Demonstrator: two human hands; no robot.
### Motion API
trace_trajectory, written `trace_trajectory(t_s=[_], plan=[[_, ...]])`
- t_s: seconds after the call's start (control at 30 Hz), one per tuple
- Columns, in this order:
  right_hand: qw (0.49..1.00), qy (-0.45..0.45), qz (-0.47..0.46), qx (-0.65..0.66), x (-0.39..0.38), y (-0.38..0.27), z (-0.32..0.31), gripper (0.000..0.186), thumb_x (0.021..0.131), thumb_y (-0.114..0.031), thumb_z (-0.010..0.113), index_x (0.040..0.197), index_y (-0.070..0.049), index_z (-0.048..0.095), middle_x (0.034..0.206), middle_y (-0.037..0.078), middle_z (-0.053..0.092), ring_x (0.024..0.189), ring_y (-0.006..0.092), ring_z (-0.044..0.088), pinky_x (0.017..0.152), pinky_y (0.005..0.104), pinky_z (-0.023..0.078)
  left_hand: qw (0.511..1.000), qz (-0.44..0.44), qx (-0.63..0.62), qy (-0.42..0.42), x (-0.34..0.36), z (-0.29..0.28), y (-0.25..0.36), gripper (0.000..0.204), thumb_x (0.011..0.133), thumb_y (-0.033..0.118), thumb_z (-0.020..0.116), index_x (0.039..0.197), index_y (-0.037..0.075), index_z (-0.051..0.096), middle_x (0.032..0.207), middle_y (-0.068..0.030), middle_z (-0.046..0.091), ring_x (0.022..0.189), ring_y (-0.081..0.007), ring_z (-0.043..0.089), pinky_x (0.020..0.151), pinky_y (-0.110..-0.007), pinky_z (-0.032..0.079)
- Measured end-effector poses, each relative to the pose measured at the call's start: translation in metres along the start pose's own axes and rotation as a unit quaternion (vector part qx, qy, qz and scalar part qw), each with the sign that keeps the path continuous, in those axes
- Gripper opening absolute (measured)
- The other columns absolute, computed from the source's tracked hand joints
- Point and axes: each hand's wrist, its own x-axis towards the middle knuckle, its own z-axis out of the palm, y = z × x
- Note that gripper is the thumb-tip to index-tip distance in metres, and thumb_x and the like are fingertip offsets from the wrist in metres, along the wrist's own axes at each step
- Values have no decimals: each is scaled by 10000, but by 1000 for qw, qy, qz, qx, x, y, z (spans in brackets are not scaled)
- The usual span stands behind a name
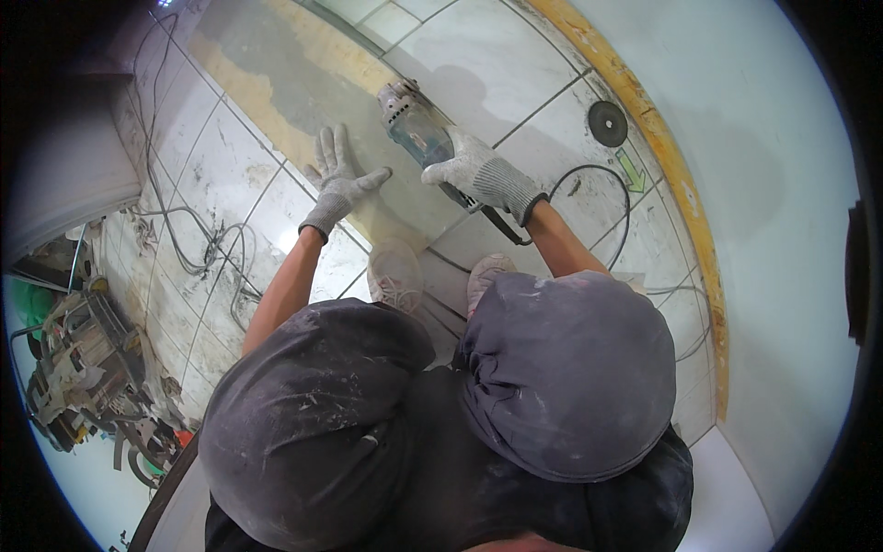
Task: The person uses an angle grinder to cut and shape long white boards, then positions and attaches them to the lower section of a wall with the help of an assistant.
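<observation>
Upper center of the frame: a worker's gloved right grip (pixel 471 172) wraps an angle grinder (pixel 418 135); the left grip (pixel 341 179) splays, fingers spread, over a stained panel (pixel 303 69).

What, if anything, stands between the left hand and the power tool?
Nothing visible: only the grey-stained yellowish strip shows between the left hand and the power tool, which the right hand grips.

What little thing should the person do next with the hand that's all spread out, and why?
Maybe bring the left hand over to steady the power tool: its fingers are spread and hold nothing, while the right hand alone grips the tool near the edge of the long tan-and-grey strip.
</observation>
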Motion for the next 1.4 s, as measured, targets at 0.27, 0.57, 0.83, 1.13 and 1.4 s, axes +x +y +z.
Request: trace_trajectory(t_s=[0.27, 0.57, 0.83, 1.13, 1.4], plan=[[1000, 2, -26, 10, -1, -2, -2, 811, 792, -367, 788, 1421, 61, 509, 1205, 246, 654, 1126, 320, 638, 998, 404, 507, 1000, 0, -2, 0, 1, 1, -1, 1393, 688, 810, 768, 1709, 187, 55, 1765, -191, -9, 1628, -360, -108, 1239, -654, -77], [1000, 5, -12, -9, -14, -3, -4, 834, 807, -379, 774, 1460, 53, 487, 1258, 266, 647, 1182, 332, 633, 1024, 410, 498, 1000, -1, -5, 12, 2, 3, -2, 1404, 665, 803, 782, 1710, 206, 60, 1764, -197, 7, 1628, -370, -96, 1234, -666, -69], [1000, 7, -1, 2, -21, -1, -3, 842, 796, -362, 771, 1447, 70, 460, 1184, 276, 678, 1104, 342, 678, 976, 423, 531, 1000, 2, -7, 12, 2, 4, -4, 1407, 664, 807, 779, 1709, 203, 55, 1765, -194, 5, 1628, -371, -98, 1235, -670, -66], [1000, 4, 0, -12, -13, 7, -1, 835, 777, -397, 775, 1402, 73, 482, 1168, 280, 676, 1096, 355, 680, 957, 431, 539, 1000, -4, 1, 9, 3, 4, -3, 1403, 670, 803, 782, 1709, 204, 54, 1767, -182, 4, 1629, -369, -92, 1235, -672, -59], [1000, 18, 0, -5, -27, 3, -3, 812, 772, -378, 786, 1401, 48, 501, 1166, 270, 685, 1074, 350, 691, 957, 431, 542, 1000, 3, -6, 6, 1, 1, -2, 1355, 713, 804, 748, 1708, 184, 69, 1767, -190, -2, 1630, -352, -106, 1235, -660, -92]])
